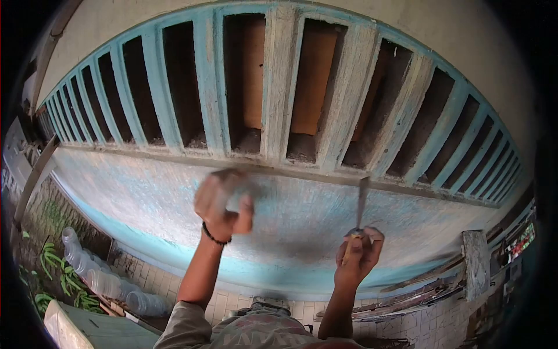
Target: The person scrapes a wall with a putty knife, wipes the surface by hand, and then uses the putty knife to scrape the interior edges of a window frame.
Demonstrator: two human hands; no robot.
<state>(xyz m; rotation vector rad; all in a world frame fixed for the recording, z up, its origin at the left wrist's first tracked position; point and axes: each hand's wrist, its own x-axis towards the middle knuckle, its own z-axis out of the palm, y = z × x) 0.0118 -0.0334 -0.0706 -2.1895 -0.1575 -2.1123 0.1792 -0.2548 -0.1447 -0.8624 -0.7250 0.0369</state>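
Note:
In front of the wall, my left hand [222, 200], with a dark bracelet at the wrist, is raised just below the ledge. Motion smears its fingers; the thumb stands apart, and I cannot make out whether anything is held. My right hand [361, 256] grips a scraper [361, 203] by its yellowish handle. The narrow grey blade points up, its tip by the ledge [290, 170] under the slats. Behind both hands, the wall [308, 212] shows patchy, worn white and pale blue paint. Above the ledge runs a row of upright slats [282, 87], several bare or faded, others turquoise.
Clear plastic containers [104, 282] line the ground at left, beside green plants [67, 273]. A pale panel [93, 328] lies at lower left. Wooden strips [401, 305] and a weathered board [476, 264] stand or lie at right. Tiled floor [232, 301] runs along the wall's base.

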